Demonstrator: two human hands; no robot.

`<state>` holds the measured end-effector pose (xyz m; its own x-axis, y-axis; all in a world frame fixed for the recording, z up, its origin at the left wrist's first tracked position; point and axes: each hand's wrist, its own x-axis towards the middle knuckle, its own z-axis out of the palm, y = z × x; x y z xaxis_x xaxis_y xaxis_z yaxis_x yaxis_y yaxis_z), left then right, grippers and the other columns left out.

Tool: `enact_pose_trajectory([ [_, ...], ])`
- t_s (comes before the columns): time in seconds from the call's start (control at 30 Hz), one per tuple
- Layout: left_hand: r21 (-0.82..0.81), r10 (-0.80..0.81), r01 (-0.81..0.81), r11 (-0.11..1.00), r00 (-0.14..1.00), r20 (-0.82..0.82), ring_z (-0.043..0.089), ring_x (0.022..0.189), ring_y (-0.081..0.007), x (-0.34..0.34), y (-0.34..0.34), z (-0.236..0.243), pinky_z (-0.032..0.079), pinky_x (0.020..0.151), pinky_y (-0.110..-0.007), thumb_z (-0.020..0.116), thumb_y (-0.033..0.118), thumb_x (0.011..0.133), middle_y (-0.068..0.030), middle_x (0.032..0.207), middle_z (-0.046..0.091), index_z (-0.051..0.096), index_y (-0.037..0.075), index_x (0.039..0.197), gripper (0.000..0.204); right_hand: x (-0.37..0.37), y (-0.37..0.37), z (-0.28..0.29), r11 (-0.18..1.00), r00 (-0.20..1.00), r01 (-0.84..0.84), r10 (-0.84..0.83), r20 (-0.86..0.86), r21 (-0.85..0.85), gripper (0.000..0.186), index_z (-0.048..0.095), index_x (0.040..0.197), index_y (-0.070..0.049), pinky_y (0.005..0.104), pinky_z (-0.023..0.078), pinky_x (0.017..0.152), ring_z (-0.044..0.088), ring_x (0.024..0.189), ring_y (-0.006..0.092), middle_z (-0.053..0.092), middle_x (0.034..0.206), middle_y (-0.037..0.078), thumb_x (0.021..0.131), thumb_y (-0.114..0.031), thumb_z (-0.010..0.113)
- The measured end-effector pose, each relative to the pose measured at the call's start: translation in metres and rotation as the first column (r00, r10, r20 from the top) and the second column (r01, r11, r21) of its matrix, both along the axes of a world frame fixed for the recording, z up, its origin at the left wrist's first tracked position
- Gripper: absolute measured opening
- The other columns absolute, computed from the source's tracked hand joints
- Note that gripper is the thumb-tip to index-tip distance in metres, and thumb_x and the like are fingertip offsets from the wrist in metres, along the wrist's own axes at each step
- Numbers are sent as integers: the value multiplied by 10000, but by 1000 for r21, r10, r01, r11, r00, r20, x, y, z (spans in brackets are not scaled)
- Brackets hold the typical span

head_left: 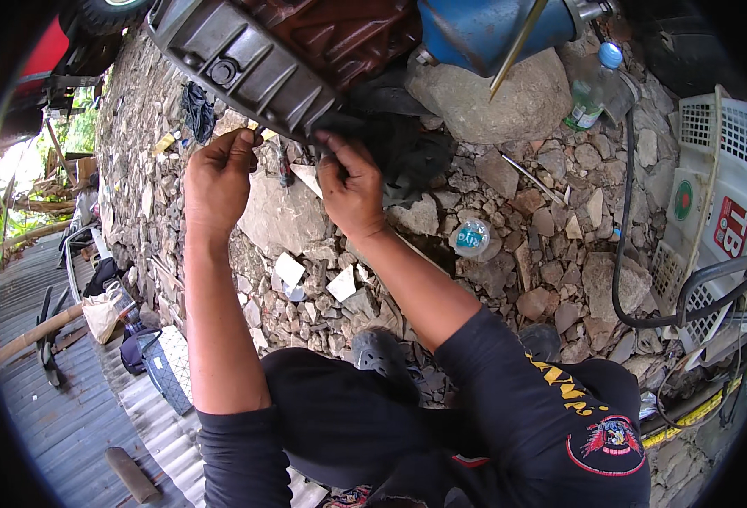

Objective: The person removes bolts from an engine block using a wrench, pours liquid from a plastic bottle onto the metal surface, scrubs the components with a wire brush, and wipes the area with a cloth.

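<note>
A grey ribbed metal casing (pixel 259 72) with a round plug on its face hangs over the top of the head view. At its lower edge, my left hand (pixel 221 179) is closed, thumb and finger pinched; whatever they hold is too small to make out. My right hand (pixel 352 186) is at the casing's lower right corner beside a black cloth (pixel 407 161). Its fingers are curled, with the index fingertip against the edge; what lies between them is hidden. A thin tool with a dark handle (pixel 284 167) lies on the stones between my hands.
Behind the casing are a rusty brown metal part (pixel 340 38) and a blue cylinder (pixel 492 34) above a large boulder (pixel 492 97). At right lie a clear bottle (pixel 589 97), a black hose (pixel 623 220) and a white plastic crate (pixel 712 195). Corrugated sheets (pixel 60 406) cover the left side.
</note>
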<state>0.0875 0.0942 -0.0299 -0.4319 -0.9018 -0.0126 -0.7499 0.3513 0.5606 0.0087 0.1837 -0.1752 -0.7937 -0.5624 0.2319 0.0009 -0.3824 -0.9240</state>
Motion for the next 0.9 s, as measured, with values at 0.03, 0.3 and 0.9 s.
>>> enact_pose_trajectory([
  [0.03,-1,-9,9,1000,1000,10,553,636,-101,-3,3,1,452,629,-266,596,298,946,-49,686,642,715,3,995,322,-6,-2,6,999,998,42,-42,-38,-8,355,637,1175,-26,357,513,796,642,894,318,643,985,172,833,5,551],
  [0.3,-58,-19,24,998,996,86,602,636,-124,-9,7,7,467,621,-289,591,294,941,-73,686,666,720,20,982,306,-8,-3,24,976,961,112,-58,-272,188,367,661,1140,-60,432,519,746,620,844,385,633,961,202,785,-36,568],
  [0.9,-32,14,-9,999,988,157,625,660,-150,-6,7,10,480,650,-304,588,311,940,-96,717,680,717,30,1013,318,-30,9,17,918,813,71,173,-555,391,392,652,1195,-148,393,551,638,650,768,297,633,923,97,816,-74,587],
])
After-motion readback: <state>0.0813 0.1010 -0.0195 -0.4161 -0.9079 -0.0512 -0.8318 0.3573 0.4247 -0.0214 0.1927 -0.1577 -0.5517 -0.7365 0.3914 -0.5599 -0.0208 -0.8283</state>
